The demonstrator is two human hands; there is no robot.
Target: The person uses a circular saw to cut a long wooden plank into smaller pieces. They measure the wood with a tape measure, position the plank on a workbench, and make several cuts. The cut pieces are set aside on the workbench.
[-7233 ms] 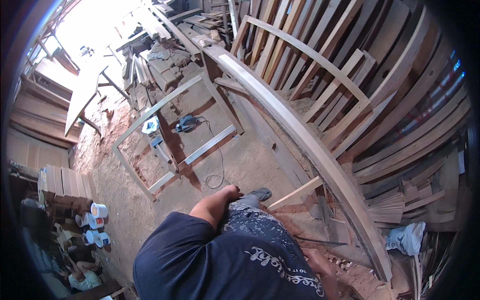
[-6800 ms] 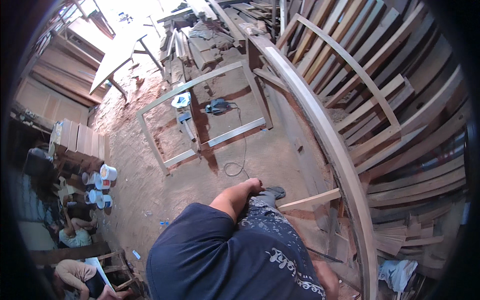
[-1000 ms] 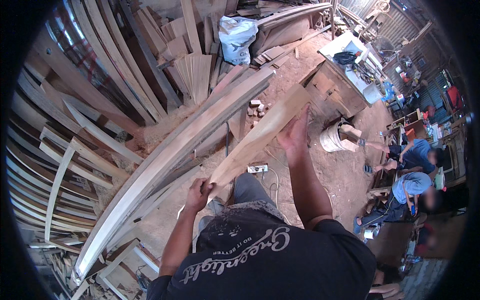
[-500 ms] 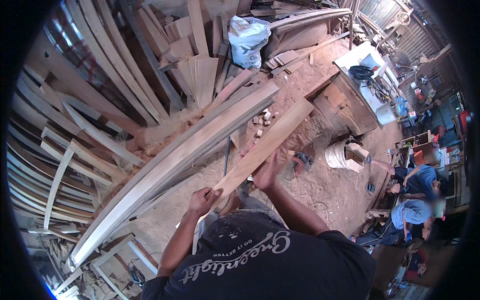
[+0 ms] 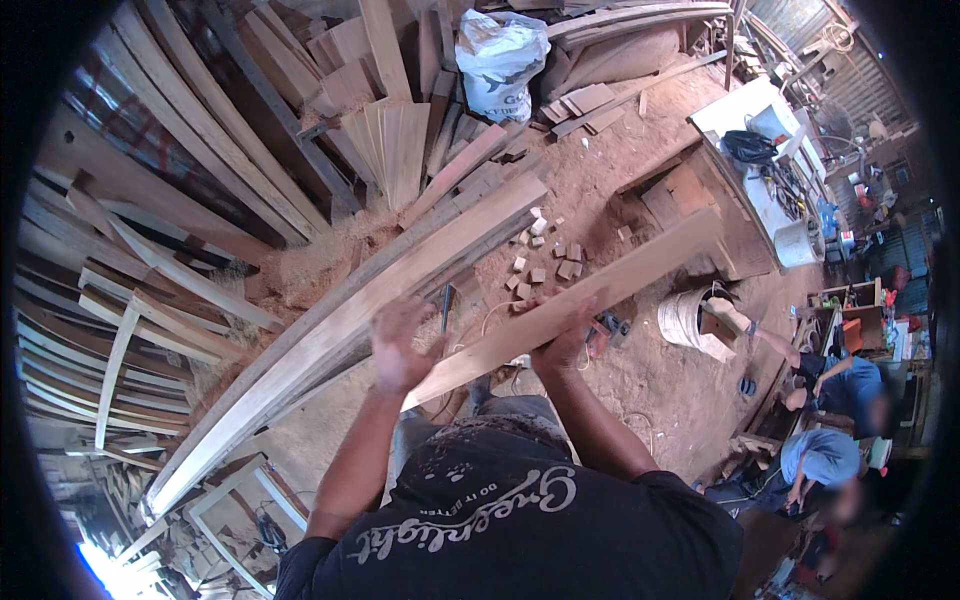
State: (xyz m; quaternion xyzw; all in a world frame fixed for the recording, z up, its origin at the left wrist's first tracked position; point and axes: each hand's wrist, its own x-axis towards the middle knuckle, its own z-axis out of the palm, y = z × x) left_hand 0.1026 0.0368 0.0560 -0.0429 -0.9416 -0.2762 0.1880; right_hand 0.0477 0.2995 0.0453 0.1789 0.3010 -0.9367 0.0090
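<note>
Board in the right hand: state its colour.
The board is a light tan-brown; it shows best in the head view.

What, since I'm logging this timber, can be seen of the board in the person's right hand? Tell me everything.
The board is a long, narrow, flat piece of pale tan, bare-looking wood with straight edges. Held above the floor, it slants across the view from near the torso toward the upper right. The right hand grips it near its middle. The left hand is spread open by its near end; whether they touch is unclear.
</note>
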